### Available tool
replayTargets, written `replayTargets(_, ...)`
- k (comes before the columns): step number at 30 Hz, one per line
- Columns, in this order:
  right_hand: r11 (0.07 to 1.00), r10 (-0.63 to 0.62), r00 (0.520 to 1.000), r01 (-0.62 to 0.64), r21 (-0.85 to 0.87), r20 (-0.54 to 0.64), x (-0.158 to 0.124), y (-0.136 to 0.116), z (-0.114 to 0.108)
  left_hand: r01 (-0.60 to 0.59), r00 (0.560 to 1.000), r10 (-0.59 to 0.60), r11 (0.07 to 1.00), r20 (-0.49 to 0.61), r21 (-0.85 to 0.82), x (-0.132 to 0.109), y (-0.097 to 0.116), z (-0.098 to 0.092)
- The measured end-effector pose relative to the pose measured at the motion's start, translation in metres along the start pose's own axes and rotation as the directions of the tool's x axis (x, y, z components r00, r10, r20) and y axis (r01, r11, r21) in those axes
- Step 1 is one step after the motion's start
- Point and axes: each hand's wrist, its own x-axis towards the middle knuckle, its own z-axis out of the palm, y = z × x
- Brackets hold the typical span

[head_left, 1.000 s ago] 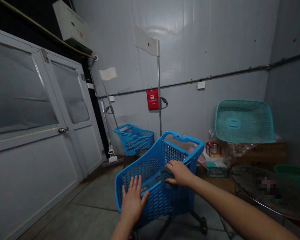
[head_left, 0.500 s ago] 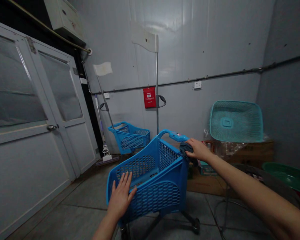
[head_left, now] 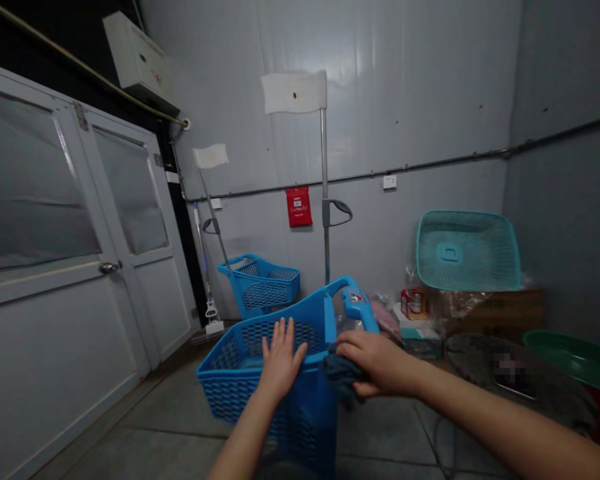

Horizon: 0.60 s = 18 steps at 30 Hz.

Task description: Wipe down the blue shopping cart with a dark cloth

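Observation:
A blue plastic shopping cart (head_left: 245, 373) stands on the floor in front of me, its handle (head_left: 359, 303) pointing away to the right. My left hand (head_left: 280, 360) lies flat against the cart's rim, fingers stretched upward. My right hand (head_left: 375, 360) is closed on a dark grey cloth (head_left: 343, 380) and presses it on the cart's rear edge just below the handle. An upright metal pole (head_left: 325, 220) with a white flag rises behind the cart.
A second blue cart (head_left: 260, 283) with its own flag pole stands by the back wall. White double doors (head_left: 80, 267) fill the left. To the right are a teal basket (head_left: 467, 250), cardboard boxes (head_left: 500, 310), a green basin (head_left: 575, 357) and a round table (head_left: 520, 380).
The cart has turned, its side now facing me. My right hand with the cloth came down from the handle to the rear edge. My left hand shifted right along the rim.

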Motion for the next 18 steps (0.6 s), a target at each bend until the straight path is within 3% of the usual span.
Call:
replayTargets(3,0.988,-0.120,0.993,0.117,0.096,0.019,-0.003,-0.016,-0.011,-0.087,0.995,0.092,0.988,0.029,-0.128,0.005,0.025,-0.005)
replayTargets(7,0.969,-0.042,0.995,0.063,0.241,-0.091,-0.007,-0.004,-0.021,-0.120,0.982,0.143,0.977,0.124,-0.176,0.003,0.012,-0.009)
replayTargets(11,0.966,0.184,0.963,-0.140,0.219,-0.196,0.006,0.054,-0.020,-0.151,0.966,0.184,0.972,0.184,-0.179,0.000,0.002,-0.013)
replayTargets(15,0.878,0.478,0.854,-0.464,0.114,-0.207,0.028,0.125,-0.012,-0.163,0.966,0.192,0.973,0.175,-0.164,-0.001,0.007,-0.013)
replayTargets(18,0.813,0.582,0.786,-0.573,0.106,-0.209,0.041,0.158,-0.006,-0.163,0.967,0.191,0.972,0.167,-0.170,0.000,0.009,-0.015)
